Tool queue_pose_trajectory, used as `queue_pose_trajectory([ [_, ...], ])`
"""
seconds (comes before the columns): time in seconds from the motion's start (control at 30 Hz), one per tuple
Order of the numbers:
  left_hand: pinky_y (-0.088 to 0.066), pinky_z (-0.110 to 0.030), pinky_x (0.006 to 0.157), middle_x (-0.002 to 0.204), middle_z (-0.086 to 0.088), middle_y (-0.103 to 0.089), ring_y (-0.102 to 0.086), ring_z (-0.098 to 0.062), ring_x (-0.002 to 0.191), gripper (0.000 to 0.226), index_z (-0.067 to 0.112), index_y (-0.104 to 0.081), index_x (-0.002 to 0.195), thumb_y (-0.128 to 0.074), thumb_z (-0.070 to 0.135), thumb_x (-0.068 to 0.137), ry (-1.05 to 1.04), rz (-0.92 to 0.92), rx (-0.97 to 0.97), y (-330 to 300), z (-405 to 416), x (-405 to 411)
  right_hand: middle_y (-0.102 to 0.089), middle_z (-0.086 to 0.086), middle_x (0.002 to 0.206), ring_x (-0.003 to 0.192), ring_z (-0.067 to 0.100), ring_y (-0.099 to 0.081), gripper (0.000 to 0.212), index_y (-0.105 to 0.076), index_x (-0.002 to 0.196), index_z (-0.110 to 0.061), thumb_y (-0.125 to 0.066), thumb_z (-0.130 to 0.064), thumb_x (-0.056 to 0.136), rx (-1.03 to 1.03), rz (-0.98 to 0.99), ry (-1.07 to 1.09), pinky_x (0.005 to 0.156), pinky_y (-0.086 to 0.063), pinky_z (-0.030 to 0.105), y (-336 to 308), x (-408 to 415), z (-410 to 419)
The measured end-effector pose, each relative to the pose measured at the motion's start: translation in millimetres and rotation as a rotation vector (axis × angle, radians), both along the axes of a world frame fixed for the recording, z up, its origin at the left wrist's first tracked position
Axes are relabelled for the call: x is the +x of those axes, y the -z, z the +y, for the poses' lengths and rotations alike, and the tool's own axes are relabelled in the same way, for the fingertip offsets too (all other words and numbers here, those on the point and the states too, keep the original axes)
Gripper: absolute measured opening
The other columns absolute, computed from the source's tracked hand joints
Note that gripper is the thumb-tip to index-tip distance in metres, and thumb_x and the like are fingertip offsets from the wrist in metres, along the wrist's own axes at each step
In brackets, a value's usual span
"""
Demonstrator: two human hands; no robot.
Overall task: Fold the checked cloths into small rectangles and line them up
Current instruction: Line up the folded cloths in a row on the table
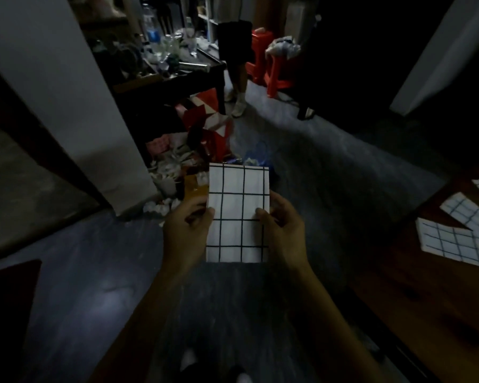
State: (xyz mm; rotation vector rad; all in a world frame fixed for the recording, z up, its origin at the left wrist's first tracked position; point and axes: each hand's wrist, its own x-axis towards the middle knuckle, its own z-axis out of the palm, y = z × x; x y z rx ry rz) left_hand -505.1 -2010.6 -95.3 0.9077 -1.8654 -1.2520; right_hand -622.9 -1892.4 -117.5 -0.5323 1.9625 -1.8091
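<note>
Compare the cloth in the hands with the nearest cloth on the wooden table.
The held cloth is up in the air, pinched by the left hand and right hand; the table cloth lies flat and untouched. The held cloth is a tall rectangle; the table cloth looks squarer. The held cloth's checks are larger and its lines bolder. Both are white with dark grids.

Left grip [190,226], right grip [281,221], both pinching.

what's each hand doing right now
Left hand: pinches the left edge of the folded white black-checked cloth.
Right hand: pinches the same cloth's right edge.
</note>
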Motion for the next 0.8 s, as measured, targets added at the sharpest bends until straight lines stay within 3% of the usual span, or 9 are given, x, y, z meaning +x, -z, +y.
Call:
queue_pose_trajectory([
  [0.13,-0.045,-0.006,0.071,0.091,0.014,-0.064,-0.060,0.007,0.083,0.024,0.027,-0.063,0.093,-0.063,0.004,0.086,0.139,0.032,0.004,15.6,-53.4,-55.2,-0.063,-0.012,0.104,0.088,-0.011,-0.060,0.045,-0.044,0.129,-0.036,-0.060,-0.019,0.091,0.061,0.042,0.101,0.065,-0.048,0.006,7.5,-43.4,-40.9],
  [0.3,-0.046,-0.005,0.069,0.094,0.009,-0.064,-0.059,0.000,0.088,0.019,0.014,-0.065,0.103,-0.064,0.008,0.086,0.289,0.020,0.057,32.2,-120.8,-135.8,-0.060,-0.011,0.107,0.095,-0.001,-0.061,0.049,-0.042,0.134,-0.032,-0.061,-0.023,0.090,0.122,0.054,0.283,0.078,-0.053,0.021,8.6,-94.8,-87.0],
  [0.43,-0.043,0.000,0.065,0.097,0.016,-0.059,-0.056,0.011,0.087,0.025,0.019,-0.061,0.112,-0.061,0.014,0.088,0.500,-0.021,0.081,26.5,-153.2,-195.8,-0.059,-0.020,0.105,0.095,-0.012,-0.058,0.048,-0.043,0.134,-0.032,-0.059,-0.020,0.091,0.140,0.056,0.430,0.068,-0.050,0.010,-0.7,-127.9,-105.1],
  [0.5,-0.043,0.001,0.067,0.099,0.015,-0.060,-0.056,0.010,0.088,0.026,0.019,-0.061,0.113,-0.062,0.013,0.088,0.579,-0.029,0.093,21.5,-161.8,-226.8,-0.060,-0.021,0.107,0.098,-0.011,-0.058,0.047,-0.044,0.134,-0.031,-0.059,-0.019,0.091,0.151,0.049,0.506,0.070,-0.051,0.010,-3.6,-144.6,-107.9],
  [0.6,-0.047,-0.005,0.073,0.103,0.008,-0.064,-0.060,0.003,0.093,0.027,0.016,-0.063,0.114,-0.062,0.012,0.087,0.717,-0.013,0.095,18.7,-163.7,-271.2,-0.062,-0.015,0.116,0.104,-0.003,-0.059,0.045,-0.048,0.134,-0.027,-0.059,-0.019,0.091,0.159,0.049,0.629,0.080,-0.053,0.017,-4.5,-167.7,-105.2],
  [0.67,-0.047,-0.006,0.073,0.100,0.007,-0.065,-0.060,0.007,0.090,0.026,0.014,-0.063,0.112,-0.063,0.010,0.087,0.783,-0.006,0.093,22.2,-159.9,-302.0,-0.063,-0.009,0.120,0.106,0.002,-0.061,0.043,-0.050,0.133,-0.024,-0.059,-0.017,0.091,0.150,0.046,0.691,0.086,-0.054,0.025,-1.8,-185.1,-100.6],
  [0.8,-0.047,-0.005,0.071,0.097,0.008,-0.063,-0.058,0.010,0.086,0.026,0.019,-0.062,0.113,-0.061,0.010,0.088,0.909,-0.044,0.091,34.1,-131.8,-371.4,-0.063,-0.005,0.118,0.104,0.004,-0.062,0.044,-0.048,0.134,-0.024,-0.057,-0.012,0.092,0.139,0.057,0.820,0.086,-0.055,0.030,8.3,-225.4,-76.5],
])
